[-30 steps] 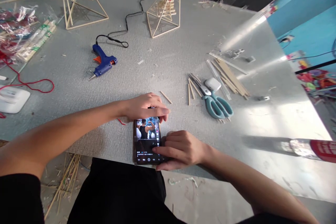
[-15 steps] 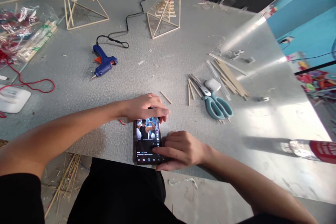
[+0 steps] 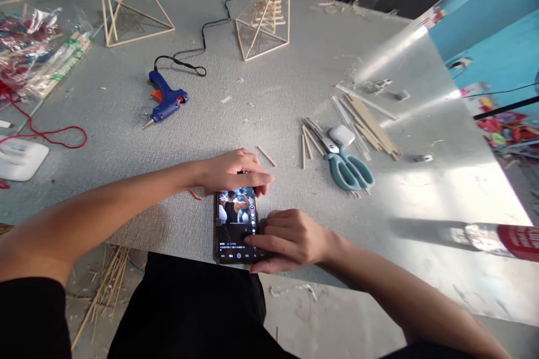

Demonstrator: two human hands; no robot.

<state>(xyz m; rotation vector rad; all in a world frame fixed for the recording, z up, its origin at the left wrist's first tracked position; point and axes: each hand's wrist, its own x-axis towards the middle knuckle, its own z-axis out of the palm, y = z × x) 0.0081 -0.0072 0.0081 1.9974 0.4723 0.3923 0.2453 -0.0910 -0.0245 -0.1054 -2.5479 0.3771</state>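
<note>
A smartphone (image 3: 236,235) lies face up at the table's near edge, its lit screen showing a picture of a person in a dark sleeveless top. My left hand (image 3: 233,171) curls over the top end of the phone, the thumb across the upper screen and the fingers beyond it. What lies under that palm is hidden. On the phone's lower right side is my right hand (image 3: 290,241). Its index finger stretches onto the screen, the thumb lies apart by the bottom corner, and the other fingers are bent.
Beyond the phone lie a blue glue gun (image 3: 166,101) and a short stick (image 3: 266,156). Teal-handled scissors (image 3: 347,168) and a white case (image 3: 342,135) are to the right, near wooden strips (image 3: 370,123). Two stick pyramids (image 3: 141,39) stand behind. A bottle (image 3: 484,238) lies at right.
My hands and the phone stay in place. The small stick stack hanging on red thread in the right-hand pyramid has turned slightly and shifted a little to the right.
</note>
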